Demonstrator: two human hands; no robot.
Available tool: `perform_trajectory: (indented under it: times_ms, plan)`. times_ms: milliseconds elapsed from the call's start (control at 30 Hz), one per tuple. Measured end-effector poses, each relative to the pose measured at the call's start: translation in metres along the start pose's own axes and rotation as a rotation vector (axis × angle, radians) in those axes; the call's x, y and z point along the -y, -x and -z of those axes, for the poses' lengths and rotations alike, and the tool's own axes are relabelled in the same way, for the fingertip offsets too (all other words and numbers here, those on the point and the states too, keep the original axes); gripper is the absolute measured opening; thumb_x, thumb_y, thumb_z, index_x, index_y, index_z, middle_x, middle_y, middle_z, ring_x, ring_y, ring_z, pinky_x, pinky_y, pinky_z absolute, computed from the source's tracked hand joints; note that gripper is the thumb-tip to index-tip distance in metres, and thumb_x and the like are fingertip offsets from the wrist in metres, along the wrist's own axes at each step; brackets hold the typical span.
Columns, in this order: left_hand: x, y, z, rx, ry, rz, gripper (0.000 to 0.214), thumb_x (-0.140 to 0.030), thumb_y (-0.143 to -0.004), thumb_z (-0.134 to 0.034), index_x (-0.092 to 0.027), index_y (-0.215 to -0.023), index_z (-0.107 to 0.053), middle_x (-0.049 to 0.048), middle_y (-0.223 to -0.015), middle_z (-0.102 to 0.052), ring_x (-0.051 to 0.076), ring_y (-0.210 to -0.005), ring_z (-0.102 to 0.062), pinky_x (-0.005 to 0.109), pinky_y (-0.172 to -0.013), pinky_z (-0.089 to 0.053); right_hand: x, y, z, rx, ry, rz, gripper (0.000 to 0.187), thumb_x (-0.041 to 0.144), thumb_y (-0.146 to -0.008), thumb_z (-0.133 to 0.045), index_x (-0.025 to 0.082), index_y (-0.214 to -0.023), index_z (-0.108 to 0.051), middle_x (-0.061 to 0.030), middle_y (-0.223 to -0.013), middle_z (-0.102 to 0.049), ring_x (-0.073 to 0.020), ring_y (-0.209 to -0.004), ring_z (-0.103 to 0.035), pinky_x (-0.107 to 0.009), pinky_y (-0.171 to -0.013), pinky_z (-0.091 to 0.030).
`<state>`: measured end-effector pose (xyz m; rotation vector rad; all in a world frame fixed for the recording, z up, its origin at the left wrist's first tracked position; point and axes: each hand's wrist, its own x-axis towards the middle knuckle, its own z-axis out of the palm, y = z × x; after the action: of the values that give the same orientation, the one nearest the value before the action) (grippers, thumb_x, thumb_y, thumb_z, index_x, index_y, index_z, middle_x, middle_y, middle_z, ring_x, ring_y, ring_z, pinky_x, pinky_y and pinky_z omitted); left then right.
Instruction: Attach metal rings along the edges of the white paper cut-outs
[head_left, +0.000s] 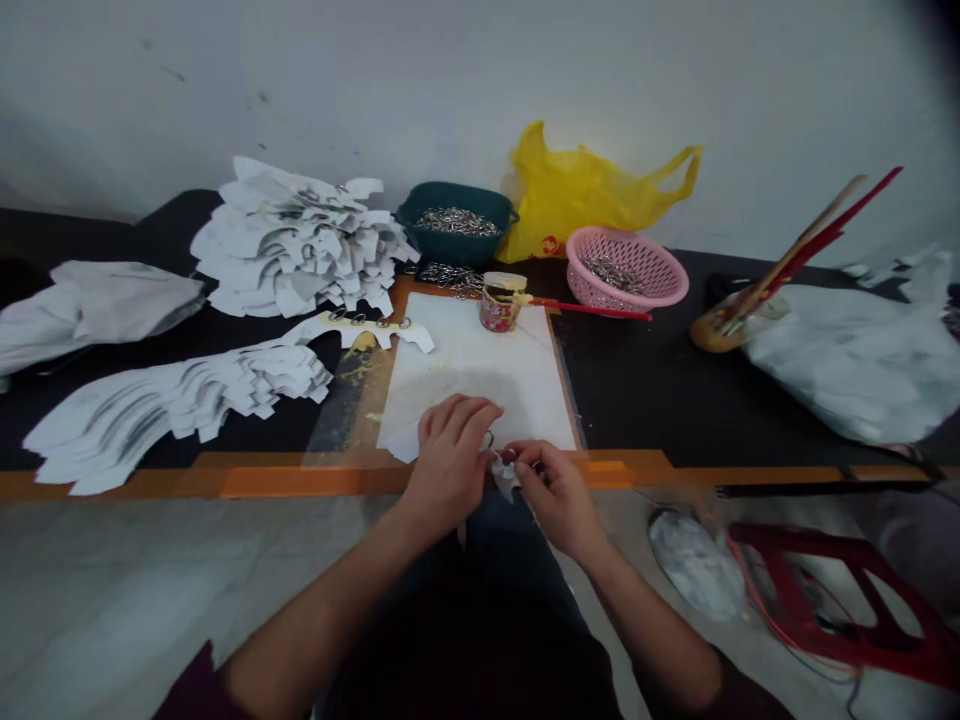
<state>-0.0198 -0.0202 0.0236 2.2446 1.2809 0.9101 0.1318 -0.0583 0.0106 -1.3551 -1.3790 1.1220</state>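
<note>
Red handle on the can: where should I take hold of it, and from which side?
Probably pinch the red handle near its free end, coming from the right and above with your right hand. It lies almost flat and runs thin and straight out from the can, so that end stands clear of the yellow-smeared end.

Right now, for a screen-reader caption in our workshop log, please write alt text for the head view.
The right hand pinches a small white paper piece beside the curled left hand, above a white sheet on a dark table. Behind lie stacks of white paper cutouts, a small can, and a green tub and pink basket of metal rings.
</note>
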Motion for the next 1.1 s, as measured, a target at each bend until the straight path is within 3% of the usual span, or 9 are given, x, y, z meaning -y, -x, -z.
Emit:
perform_trajectory:
  times_ms: [100,233,300,400,500,633,767,933,1100]
  plan:
    - [0.004,-0.017,0.010,0.244,0.095,-0.096,0.051,-0.006,-0.074,-0.044,-0.022,-0.121,-0.035,0.0003,-0.090,-0.061,0.017,-0.094,-0.053,0.046,-0.101,-0.021,0.002,-0.008,0.007,0.052,-0.042,-0.038,0.011,0.028,-0.080,-0.048,0.020,-0.073,-0.047,-0.0031,-0.096,-0.059,-0.0117,-0.072,-0.055,-0.022,-0.057,-0.044]
    - [-0.002,-0.038,0.023,0.384,0.240,0.074,0.050,-0.011,-0.073,-0.043,-0.019,-0.121,-0.031,-0.0005,-0.079,-0.061,0.014,-0.075,-0.057,0.031,-0.076,-0.042,0.020,-0.022,0.020,0.118,0.017,-0.067,0.011,0.027,-0.080,-0.045,0.020,-0.072,-0.047,-0.0013,-0.089,-0.060,-0.0079,-0.054,-0.048,-0.020,-0.047,-0.039]
    - [-0.008,-0.046,0.026,0.441,0.235,0.166,0.047,-0.011,-0.071,-0.044,-0.019,-0.116,-0.033,-0.0014,-0.074,-0.061,0.014,-0.068,-0.058,0.026,-0.063,-0.042,0.030,-0.033,0.025,0.170,0.212,-0.035,0.009,0.022,-0.078,-0.045,0.020,-0.071,-0.050,0.0000,-0.079,-0.060,-0.0094,-0.057,-0.049,-0.021,-0.050,-0.038]
    - [-0.014,-0.056,0.020,0.472,-0.026,0.205,0.041,-0.011,-0.067,-0.046,-0.018,-0.107,-0.038,0.0007,-0.071,-0.062,0.018,-0.067,-0.059,0.027,-0.059,-0.040,0.036,-0.050,0.024,0.211,0.639,0.063,0.010,0.014,-0.072,-0.046,0.019,-0.066,-0.053,-0.0007,-0.067,-0.057,-0.0133,-0.063,-0.049,-0.024,-0.056,-0.035]
    - [-0.012,-0.061,0.005,0.456,-0.338,0.130,0.031,-0.012,-0.069,-0.046,-0.014,-0.100,-0.041,0.0066,-0.072,-0.064,0.024,-0.070,-0.061,0.035,-0.067,-0.038,0.024,-0.062,0.012,0.087,0.964,0.114,0.009,0.013,-0.070,-0.049,0.017,-0.063,-0.054,-0.0071,-0.074,-0.056,-0.0189,-0.072,-0.049,-0.029,-0.061,-0.033]
    - [-0.001,-0.058,-0.007,0.459,-0.386,0.085,0.024,-0.010,-0.072,-0.042,-0.013,-0.096,-0.042,0.0086,-0.076,-0.064,0.026,-0.076,-0.062,0.040,-0.075,-0.035,0.000,-0.060,0.003,-0.069,0.956,0.291,0.015,0.009,-0.071,-0.049,0.018,-0.080,-0.058,-0.0076,-0.091,-0.059,-0.0219,-0.088,-0.047,-0.032,-0.070,-0.029]
    - [0.007,-0.050,-0.009,0.374,-0.378,0.090,0.025,-0.010,-0.074,-0.040,-0.016,-0.098,-0.044,0.0070,-0.080,-0.062,0.024,-0.081,-0.059,0.041,-0.080,-0.032,-0.014,-0.053,0.015,0.020,0.861,0.448,0.015,0.012,-0.081,-0.046,0.021,-0.080,-0.058,-0.0004,-0.080,-0.063,-0.0177,-0.092,-0.049,-0.033,-0.078,-0.025]
    - [0.012,-0.042,-0.014,0.149,-0.374,0.124,0.034,-0.011,-0.067,-0.051,-0.018,-0.099,-0.046,0.0103,-0.101,-0.052,0.028,-0.097,-0.049,0.045,-0.082,-0.034,-0.019,-0.052,0.028,0.051,0.871,0.544,0.018,0.016,-0.086,-0.044,0.023,-0.087,-0.059,0.0012,-0.083,-0.067,-0.0154,-0.094,-0.054,-0.036,-0.086,-0.020]
    - [0.017,-0.029,-0.025,0.011,-0.153,-0.045,0.035,-0.002,-0.071,-0.044,-0.016,-0.103,-0.043,0.0114,-0.111,-0.039,0.021,-0.103,-0.044,0.033,-0.084,-0.042,-0.019,-0.049,0.031,0.103,0.875,0.533,0.015,0.023,-0.086,-0.046,0.025,-0.093,-0.059,0.0004,-0.092,-0.068,-0.0160,-0.105,-0.052,-0.038,-0.094,-0.014]
